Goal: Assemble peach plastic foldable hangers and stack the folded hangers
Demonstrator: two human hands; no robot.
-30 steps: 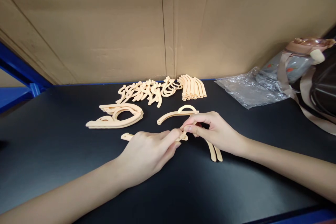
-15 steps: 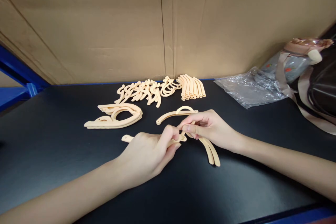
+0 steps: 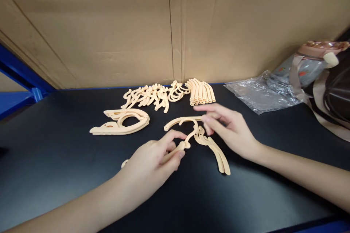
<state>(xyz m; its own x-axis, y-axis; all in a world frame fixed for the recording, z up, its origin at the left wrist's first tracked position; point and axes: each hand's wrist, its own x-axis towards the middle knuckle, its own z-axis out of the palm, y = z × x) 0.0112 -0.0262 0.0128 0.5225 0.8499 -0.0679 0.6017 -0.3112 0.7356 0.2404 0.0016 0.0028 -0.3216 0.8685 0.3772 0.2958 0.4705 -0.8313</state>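
Left hand (image 3: pixel 155 160) is pinching a bar (image 3: pixel 179 147), likely steadying the hook (image 3: pixel 196 128) at two o'clock; right hand (image 3: pixel 226 125) (loosely parted) is hovering.

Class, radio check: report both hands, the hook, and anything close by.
Left hand gripping a strip, the hook at its tip. Right hand open, nothing seen in it. Two curved strips close beside the hook.

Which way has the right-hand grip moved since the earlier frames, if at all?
Yes: the right-hand grip has moved farther back, closer to the stacked curved pieces near the table's back edge.
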